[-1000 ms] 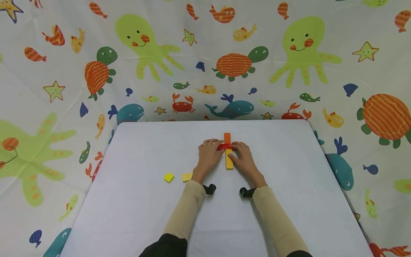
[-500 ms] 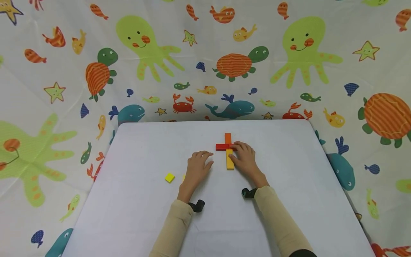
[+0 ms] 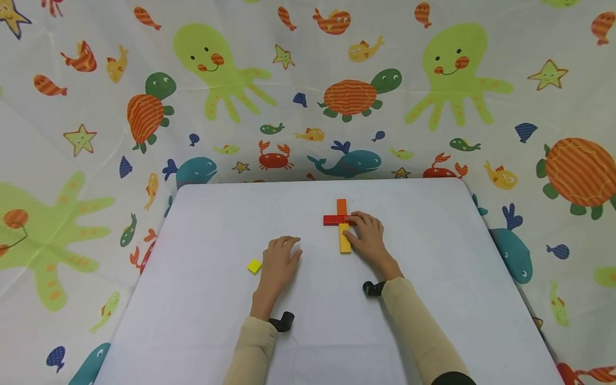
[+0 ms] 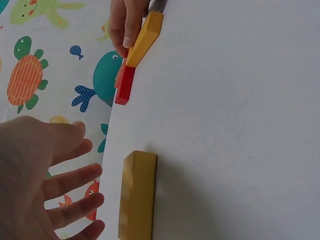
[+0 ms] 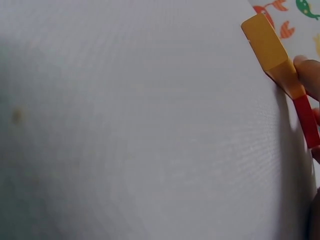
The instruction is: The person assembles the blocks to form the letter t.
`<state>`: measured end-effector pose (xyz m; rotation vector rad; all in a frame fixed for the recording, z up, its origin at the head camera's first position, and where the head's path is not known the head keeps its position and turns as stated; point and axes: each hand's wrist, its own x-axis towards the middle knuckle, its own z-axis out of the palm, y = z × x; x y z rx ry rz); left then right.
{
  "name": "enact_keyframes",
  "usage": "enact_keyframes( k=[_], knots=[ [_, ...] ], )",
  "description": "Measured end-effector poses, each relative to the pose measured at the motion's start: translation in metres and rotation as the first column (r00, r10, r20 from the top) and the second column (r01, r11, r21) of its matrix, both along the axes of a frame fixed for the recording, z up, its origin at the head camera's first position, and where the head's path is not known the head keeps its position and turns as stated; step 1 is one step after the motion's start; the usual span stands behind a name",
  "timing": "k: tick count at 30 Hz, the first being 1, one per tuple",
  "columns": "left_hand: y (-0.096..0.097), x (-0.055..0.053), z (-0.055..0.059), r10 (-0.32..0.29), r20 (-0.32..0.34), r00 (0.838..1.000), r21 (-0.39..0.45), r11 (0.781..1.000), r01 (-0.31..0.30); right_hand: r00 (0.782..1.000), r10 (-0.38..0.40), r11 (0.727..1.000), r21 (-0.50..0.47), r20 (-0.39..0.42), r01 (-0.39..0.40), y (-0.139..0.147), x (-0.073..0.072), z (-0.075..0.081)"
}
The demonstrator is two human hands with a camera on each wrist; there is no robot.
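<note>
Near the table's far middle, wooden blocks lie in a cross: an orange block (image 3: pixel 341 206) on top, a red block (image 3: pixel 333 220) across, and a yellow-orange block (image 3: pixel 344 245) below. My right hand (image 3: pixel 368 238) stays at the cross, its fingers on the right end of the red block and its thumb against the yellow-orange one. To the left, my left hand (image 3: pixel 278 266) hovers with fingers spread, holding nothing. Beside it in the left wrist view stands a pale yellow block (image 4: pixel 137 195), which the hand hides in the head view. A small yellow square block (image 3: pixel 254 266) lies left of that hand.
A white cloth covers the table (image 3: pixel 202 315). Behind and around it hangs a curtain (image 3: pixel 269 53) printed with sea animals. Each wrist carries a black camera mount (image 3: pixel 284 322).
My left hand has let go of the red block's left end and moved left and nearer, over the pale yellow block. The right hand and the cross have stayed put.
</note>
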<state>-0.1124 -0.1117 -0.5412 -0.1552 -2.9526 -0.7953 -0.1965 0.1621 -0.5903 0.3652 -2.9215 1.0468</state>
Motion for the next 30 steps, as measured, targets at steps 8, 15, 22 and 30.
enact_keyframes(
  k=[8, 15, 22, 30],
  knots=[
    [-0.009, 0.016, -0.009, 0.032, -0.010, 0.999, -0.012, 0.999, -0.032, 1.000, -0.005, 1.000, -0.011, -0.014, 0.005, 0.000, 0.000, -0.003],
    [-0.014, 0.024, -0.012, 0.051, -0.025, 0.998, -0.011, 0.999, -0.051, 1.000, -0.011, 1.000, -0.017, 0.006, 0.011, -0.001, 0.000, -0.001],
    [-0.019, 0.028, -0.014, 0.056, -0.009, 0.998, -0.031, 0.998, -0.056, 1.000, -0.015, 1.000, -0.012, 0.012, 0.015, -0.001, -0.001, -0.001],
    [-0.024, 0.029, -0.016, 0.052, 0.021, 0.998, -0.059, 0.997, -0.051, 1.000, -0.017, 1.000, -0.001, 0.011, 0.017, -0.001, -0.002, -0.002]
  ],
)
